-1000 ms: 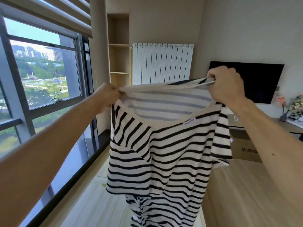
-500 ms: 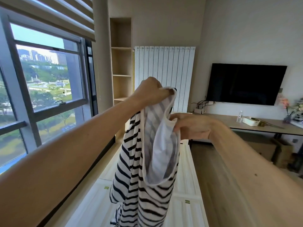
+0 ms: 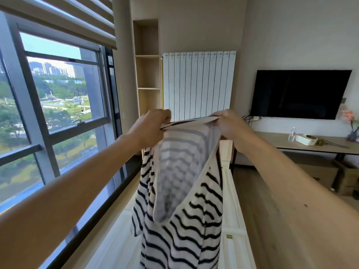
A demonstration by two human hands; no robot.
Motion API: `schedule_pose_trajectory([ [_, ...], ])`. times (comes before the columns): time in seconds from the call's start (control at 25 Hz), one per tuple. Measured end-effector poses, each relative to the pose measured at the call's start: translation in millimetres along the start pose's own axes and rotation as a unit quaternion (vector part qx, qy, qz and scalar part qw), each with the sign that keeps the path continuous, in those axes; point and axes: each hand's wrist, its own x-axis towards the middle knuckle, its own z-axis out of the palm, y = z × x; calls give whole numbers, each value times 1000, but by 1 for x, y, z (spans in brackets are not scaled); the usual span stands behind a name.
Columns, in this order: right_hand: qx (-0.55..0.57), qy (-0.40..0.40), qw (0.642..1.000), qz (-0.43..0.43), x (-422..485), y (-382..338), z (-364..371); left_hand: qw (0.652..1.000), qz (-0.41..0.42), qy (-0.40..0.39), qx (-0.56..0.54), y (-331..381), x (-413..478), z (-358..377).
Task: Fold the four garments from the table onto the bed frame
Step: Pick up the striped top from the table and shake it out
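A black-and-white striped shirt (image 3: 194, 206) hangs in the air in front of me, its neck opening gaping so the pale inside shows. My left hand (image 3: 153, 123) pinches the top edge on the left. My right hand (image 3: 227, 121) grips the same edge on the right, roughly a hand's width away. The shirt drops straight down over the white bed frame (image 3: 233, 226), and its lower end runs out of view. No other garments are visible.
A large window (image 3: 58, 105) fills the left side. A white radiator (image 3: 198, 84) and a wooden shelf niche (image 3: 148, 74) stand ahead. At right are a wall TV (image 3: 299, 94), a long desk (image 3: 310, 145) with small items, and a cardboard box (image 3: 347, 179).
The hands came close together with the shirt doubled lengthwise half a second ago; now they have spread apart again along the top edge. My view has tilted up toward the far wall.
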Motion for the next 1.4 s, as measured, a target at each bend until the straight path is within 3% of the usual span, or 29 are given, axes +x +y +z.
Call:
schedule_pose_trajectory([
  [0.2, -10, 171, 978, -117, 7, 15, -20, 985, -145, 78, -57, -29, -14, 0],
  [0.28, -199, 101, 956, -191, 6, 33, -38, 968, -187, 108, -128, -42, -11, -14],
  [0.36, -398, -7, 899, -181, 4, 51, -54, 960, -198, 120, -160, -53, -9, -29],
  [0.44, -473, -2, 867, -153, 8, 62, -70, 966, -190, 90, -150, -59, -9, -35],
  [0.56, -374, 70, 921, -85, 14, 61, -89, 978, -146, 10, -148, -64, -9, -37],
  [0.64, -191, 106, 976, 19, 17, 51, -100, 983, -116, -22, -143, -69, -9, -36],
  [0.68, -96, 115, 986, 74, 19, 49, -102, 982, -103, -31, -153, -70, -11, -38],
  [0.76, 26, 129, 978, 162, 20, 45, -102, 976, -76, -59, -195, -70, -16, -45],
  [0.88, 156, 90, 968, 172, 18, 42, -101, 970, -49, -71, -228, -72, -20, -55],
  [0.96, 104, -24, 988, 108, 7, 35, -105, 972, -54, -11, -230, -78, -18, -58],
  [1.0, -15, -80, 994, 71, 0, 31, -109, 970, -62, 30, -233, -79, -19, -59],
  [1.08, -299, -117, 947, -3, -11, 31, -108, 957, -79, 102, -261, -80, -19, -61],
  [1.12, -378, -102, 919, -42, -11, 34, -105, 951, -83, 125, -271, -80, -19, -61],
  [1.2, -370, -44, 921, -114, -7, 40, -98, 944, -97, 159, -272, -80, -17, -59],
  [1.32, -211, 71, 958, -179, -1, 48, -100, 953, -98, 190, -214, -87, -17, -56],
  [1.4, -150, 128, 962, -188, -1, 51, -106, 969, -67, 182, -154, -94, -22, -56],
])
